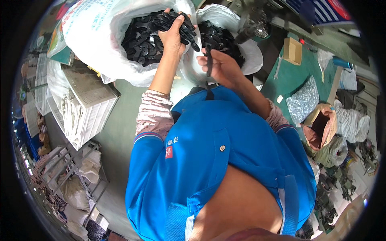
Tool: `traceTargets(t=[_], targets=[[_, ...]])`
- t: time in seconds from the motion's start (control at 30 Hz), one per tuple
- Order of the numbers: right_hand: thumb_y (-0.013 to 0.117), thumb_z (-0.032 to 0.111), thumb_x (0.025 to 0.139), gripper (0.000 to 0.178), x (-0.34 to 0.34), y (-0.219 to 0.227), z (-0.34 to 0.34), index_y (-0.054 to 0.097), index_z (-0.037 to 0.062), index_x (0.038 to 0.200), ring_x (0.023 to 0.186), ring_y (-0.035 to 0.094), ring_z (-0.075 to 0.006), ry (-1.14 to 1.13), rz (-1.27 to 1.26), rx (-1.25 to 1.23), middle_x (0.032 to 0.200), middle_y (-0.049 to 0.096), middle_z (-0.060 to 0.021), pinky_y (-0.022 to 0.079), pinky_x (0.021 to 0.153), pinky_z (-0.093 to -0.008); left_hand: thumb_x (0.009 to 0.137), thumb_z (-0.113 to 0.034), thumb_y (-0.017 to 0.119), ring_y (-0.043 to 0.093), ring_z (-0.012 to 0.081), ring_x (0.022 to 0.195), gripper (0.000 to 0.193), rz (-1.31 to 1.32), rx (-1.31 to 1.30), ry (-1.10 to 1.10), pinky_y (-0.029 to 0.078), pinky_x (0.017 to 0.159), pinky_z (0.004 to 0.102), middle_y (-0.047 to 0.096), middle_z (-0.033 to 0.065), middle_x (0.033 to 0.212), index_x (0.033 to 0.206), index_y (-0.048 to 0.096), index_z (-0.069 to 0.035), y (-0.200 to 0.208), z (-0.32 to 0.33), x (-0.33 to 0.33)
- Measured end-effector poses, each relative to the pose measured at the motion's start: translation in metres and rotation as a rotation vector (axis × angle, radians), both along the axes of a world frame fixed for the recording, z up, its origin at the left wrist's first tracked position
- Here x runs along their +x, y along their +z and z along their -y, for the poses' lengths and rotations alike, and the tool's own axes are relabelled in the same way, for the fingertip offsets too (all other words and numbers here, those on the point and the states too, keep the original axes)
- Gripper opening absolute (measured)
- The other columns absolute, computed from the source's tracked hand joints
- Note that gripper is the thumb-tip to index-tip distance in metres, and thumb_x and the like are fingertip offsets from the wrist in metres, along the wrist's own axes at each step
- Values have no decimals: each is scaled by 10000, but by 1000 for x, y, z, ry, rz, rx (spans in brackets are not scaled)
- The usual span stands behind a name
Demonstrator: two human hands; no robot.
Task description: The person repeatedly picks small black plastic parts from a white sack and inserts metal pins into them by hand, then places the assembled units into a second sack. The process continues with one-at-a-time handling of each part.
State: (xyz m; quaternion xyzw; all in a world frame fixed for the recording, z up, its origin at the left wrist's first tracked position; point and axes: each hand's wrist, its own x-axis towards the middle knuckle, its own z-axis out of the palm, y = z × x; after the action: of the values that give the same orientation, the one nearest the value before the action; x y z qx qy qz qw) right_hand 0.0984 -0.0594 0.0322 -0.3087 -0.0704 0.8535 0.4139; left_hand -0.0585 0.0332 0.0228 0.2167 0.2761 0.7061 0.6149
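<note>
My left hand point(173, 37) is closed round a bunch of flat black plastic parts point(189, 35), held above a large white plastic bag point(108, 44). Many more such parts point(140, 44) fill that bag. To the right, my right hand point(223, 68) pinches a single long black part point(209, 60) upright between thumb and fingers. Behind this hand stands a second white-lined container point(253, 54), holding more black parts point(221, 38). The two hands are a little apart. The exact shape of the small parts is hard to make out.
On the green bench at right lie a small cardboard box point(292, 51), a wrench point(278, 67) and a clear bubble-wrap bag point(303, 99). A dark machine point(253, 26) stands at the back right. At left are stacked boxes point(86, 100) and a metal rack point(76, 168).
</note>
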Motion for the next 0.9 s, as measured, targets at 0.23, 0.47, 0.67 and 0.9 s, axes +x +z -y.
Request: traceTargets(t=[0.23, 0.47, 0.67, 0.9], targets=[[586, 103, 901, 228, 27, -7, 9, 554, -34, 1080, 835, 647, -186, -240, 10, -19, 991, 630, -146, 558, 657, -212, 826, 29, 603, 618, 287, 957, 605, -17, 84, -153, 589, 724, 500, 562, 161, 1025, 1345, 307, -64, 20, 20, 50], [618, 72, 869, 257, 76, 5, 21, 591, -22, 1106, 775, 651, -186, -337, 565, 295, 925, 649, -134, 530, 630, -241, 825, -23, 621, 613, 314, 964, 457, 152, -18, -261, 571, 792, 512, 564, 190, 1002, 1216, 385, -47, 19, 17, 51], [602, 81, 881, 294, 126, 32, -27, 596, -13, 1159, 730, 617, -139, -454, 893, 751, 887, 650, -88, 492, 594, -230, 849, -82, 614, 594, 307, 1024, 277, 246, -245, -485, 513, 897, 492, 590, 162, 1039, 1105, 510, -101, 11, 28, 42], [561, 131, 857, 274, 114, 74, -80, 618, -25, 639, 502, 565, -118, -256, 1031, 516, 567, 597, -73, 431, 453, -244, 810, -109, 670, 588, 304, 1033, 353, 234, -273, -495, 499, 932, 432, 594, 159, 1072, 1125, 511, -127, 12, 34, 54]])
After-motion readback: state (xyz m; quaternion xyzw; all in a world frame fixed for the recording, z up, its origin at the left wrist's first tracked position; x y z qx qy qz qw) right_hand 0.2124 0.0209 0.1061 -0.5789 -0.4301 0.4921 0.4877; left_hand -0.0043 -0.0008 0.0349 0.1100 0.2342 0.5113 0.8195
